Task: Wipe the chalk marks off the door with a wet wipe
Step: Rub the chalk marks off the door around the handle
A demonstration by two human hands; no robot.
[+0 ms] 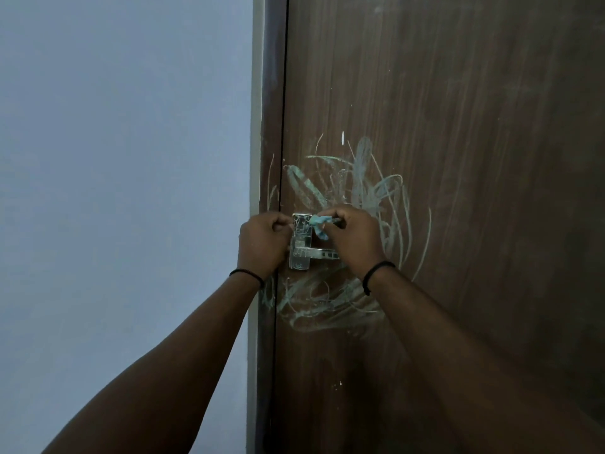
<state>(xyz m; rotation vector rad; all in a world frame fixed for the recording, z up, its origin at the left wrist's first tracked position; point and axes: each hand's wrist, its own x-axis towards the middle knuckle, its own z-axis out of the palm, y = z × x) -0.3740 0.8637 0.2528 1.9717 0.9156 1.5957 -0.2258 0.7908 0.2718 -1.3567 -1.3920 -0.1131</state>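
A dark brown wooden door (458,126) fills the right half of the view. Pale green chalk marks (370,185) are scribbled above, right of and below its metal handle plate (300,244). My right hand (355,239) pinches a crumpled bluish wet wipe (319,224) in front of the plate's top. My left hand (262,244) is curled at the plate's left edge, fingertips toward the wipe; whether it holds an end of the wipe cannot be told.
The door frame (271,126) runs down the middle, with a few chalk strokes on it. A plain bluish wall (124,158) takes up the left half. The handle lever (324,254) juts right, partly behind my right hand.
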